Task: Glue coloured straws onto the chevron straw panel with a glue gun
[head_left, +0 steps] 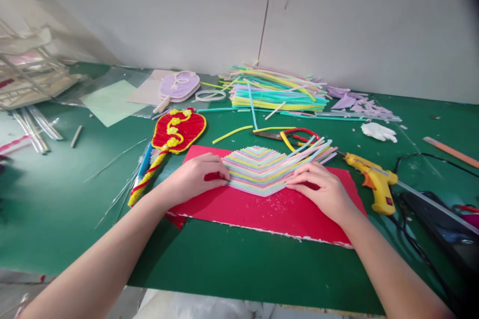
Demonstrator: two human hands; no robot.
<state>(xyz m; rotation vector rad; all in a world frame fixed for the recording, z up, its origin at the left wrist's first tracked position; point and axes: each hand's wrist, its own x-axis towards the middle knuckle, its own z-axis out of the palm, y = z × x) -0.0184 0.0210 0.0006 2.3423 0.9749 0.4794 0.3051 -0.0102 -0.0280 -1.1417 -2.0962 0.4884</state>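
Observation:
A striped piece of pastel pipe cleaners [258, 174], bent into nested V shapes, lies on a red board [239, 209]. Its right side ends in long loose strands that fan up and to the right. At the left edge, my left hand [200, 174] has thumb and fingertips pinched together on the stems. My right hand [320, 187] pinches the lower right edge in the same way, just below the loose strands. Behind the piece, pliers [271, 135] with red and yellow handles lie partly covered by the strand ends.
A yellow glue gun [374, 182] with a black cord lies right of the board. At the back is a pile of pipe cleaners [277, 94]. On the left are a red-and-yellow fan [177, 132], a lilac fan [179, 85] and a pale green sheet [112, 103].

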